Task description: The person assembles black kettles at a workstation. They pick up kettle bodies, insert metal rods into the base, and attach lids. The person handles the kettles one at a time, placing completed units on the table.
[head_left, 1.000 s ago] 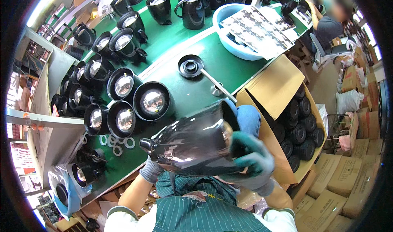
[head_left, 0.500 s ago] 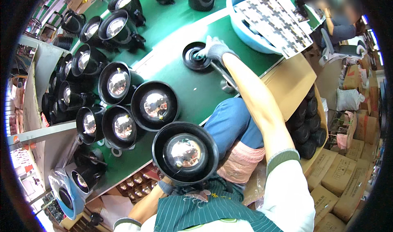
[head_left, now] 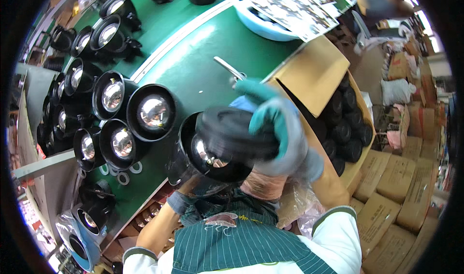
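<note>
In front of my lap a black jug body with a mirrored dome inside tilts its open end up toward me. My left hand, gloved and mostly hidden, holds it from the near left side. My right hand, in a grey and teal glove smeared by motion, grips a round black cap over the jug's mouth, covering part of it. Whether cap and jug touch I cannot tell. Farther off on the green table lies a metal bar-shaped tool.
Several similar black jugs stand to the left, with white rings near them. An open carton of round black parts is on the right. A blue basin with a patterned sheet sits at the back; stacked cartons fill the right side.
My right hand has lifted the round black cap off the table and brought it back over the jug. The metal tool now lies alone. The view has shifted.
</note>
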A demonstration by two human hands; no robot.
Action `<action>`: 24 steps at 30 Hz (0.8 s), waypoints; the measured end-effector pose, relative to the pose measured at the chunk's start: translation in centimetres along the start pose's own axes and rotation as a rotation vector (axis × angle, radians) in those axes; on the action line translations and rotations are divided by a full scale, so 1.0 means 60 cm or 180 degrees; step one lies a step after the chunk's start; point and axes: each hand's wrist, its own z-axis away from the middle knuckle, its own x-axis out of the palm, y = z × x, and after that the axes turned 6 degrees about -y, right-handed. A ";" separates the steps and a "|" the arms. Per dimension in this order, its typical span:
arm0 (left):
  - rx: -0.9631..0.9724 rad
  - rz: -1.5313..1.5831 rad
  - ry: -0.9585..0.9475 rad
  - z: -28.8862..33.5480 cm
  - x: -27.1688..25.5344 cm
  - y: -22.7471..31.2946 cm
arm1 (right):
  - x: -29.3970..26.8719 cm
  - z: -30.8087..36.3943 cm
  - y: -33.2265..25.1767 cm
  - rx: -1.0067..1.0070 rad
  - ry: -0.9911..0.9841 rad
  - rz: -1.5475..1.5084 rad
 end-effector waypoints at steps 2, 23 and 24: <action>0.0058 0.0116 -0.0172 0.014 0.004 0.011 | 0.003 0.075 -0.016 0.0043 -0.0339 -0.0338; -0.0843 -0.1215 -0.1906 -0.048 0.125 0.105 | -0.011 0.280 -0.055 -0.0939 0.0673 -0.0693; -0.0876 -0.1229 -0.1925 -0.046 0.125 0.108 | -0.012 0.282 -0.053 -0.0958 0.0648 -0.0674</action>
